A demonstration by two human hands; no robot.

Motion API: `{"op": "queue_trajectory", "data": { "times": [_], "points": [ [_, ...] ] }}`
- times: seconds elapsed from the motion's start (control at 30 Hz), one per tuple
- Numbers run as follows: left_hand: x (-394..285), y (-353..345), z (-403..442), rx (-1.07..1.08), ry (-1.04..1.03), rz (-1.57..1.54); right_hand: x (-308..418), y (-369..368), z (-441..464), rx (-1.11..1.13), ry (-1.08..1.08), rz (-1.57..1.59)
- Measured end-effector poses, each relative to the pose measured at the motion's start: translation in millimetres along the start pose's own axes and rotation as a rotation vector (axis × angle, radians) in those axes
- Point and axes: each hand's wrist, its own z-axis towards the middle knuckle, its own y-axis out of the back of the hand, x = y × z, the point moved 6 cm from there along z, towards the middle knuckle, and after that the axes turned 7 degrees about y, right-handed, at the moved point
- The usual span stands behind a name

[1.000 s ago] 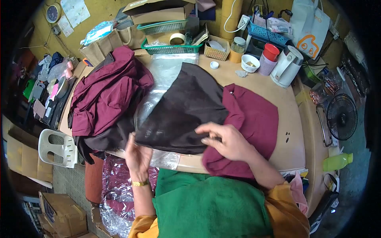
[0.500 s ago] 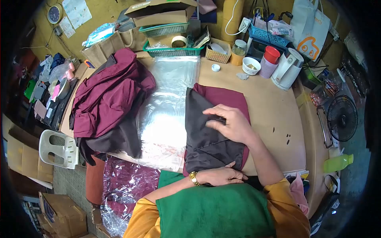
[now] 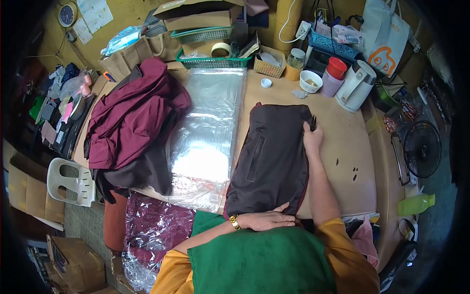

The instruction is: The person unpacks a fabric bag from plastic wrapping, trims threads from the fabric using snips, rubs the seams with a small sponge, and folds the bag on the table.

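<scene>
A folded garment (image 3: 274,152), dark on top with a slit-like pocket and maroon along its edges, lies on the table in front of me. My right hand (image 3: 313,139) is closed on its upper right edge, with a bit of dark cloth showing past the fingers. Across the bottom end of the garment rests my left hand (image 3: 269,221), flat, fingers stretched out, a gold watch on the wrist. Left of the garment lies a stack of clear plastic bags (image 3: 203,132). Beyond it, a crumpled maroon and dark garment (image 3: 132,117) is heaped.
Along the back stand green baskets (image 3: 213,62), a glass jar (image 3: 295,59), a white bowl (image 3: 310,81) and a white kettle (image 3: 356,85). At the left is a white plastic chair (image 3: 71,181). A maroon bundle in clear plastic (image 3: 156,235) sits below the table edge.
My right hand has moved right and outward from the garment's middle to its upper right edge. The dark panel now lies spread over the maroon part. My left hand stays at the bottom.
</scene>
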Motion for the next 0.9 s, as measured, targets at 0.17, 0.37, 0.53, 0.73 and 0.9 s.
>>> {"op": "queue_trajectory", "data": {
  "times": [0.17, 0.37, 0.53, 0.73, 0.9],
  "points": [
    [-8.1, 1.2, -1.2, -0.029, -0.021, -0.011, -24.4, -11.0, 2.1, 0.053, -0.013, -0.019],
    [-18.9, 5.4, -3.4, 0.015, 0.039, -0.118, 8.2, -0.6, 0.4, 0.095, -0.008, -0.038],
    [-55.8, 42.4, -25.5, -0.531, -0.069, -0.074, 23.4, 0.8, -10.9, 0.088, 0.036, 0.153],
    [-93.7, 84.4, -84.3, -1.123, 0.094, 0.461, 141.0, 33.4, -45.0, 0.075, 0.306, -0.109],
    [-56.3, 91.3, -116.8, -1.209, 0.373, 0.230, 182.1, -1.6, -110.7, 0.681, 0.042, 0.732]
  ]
}}
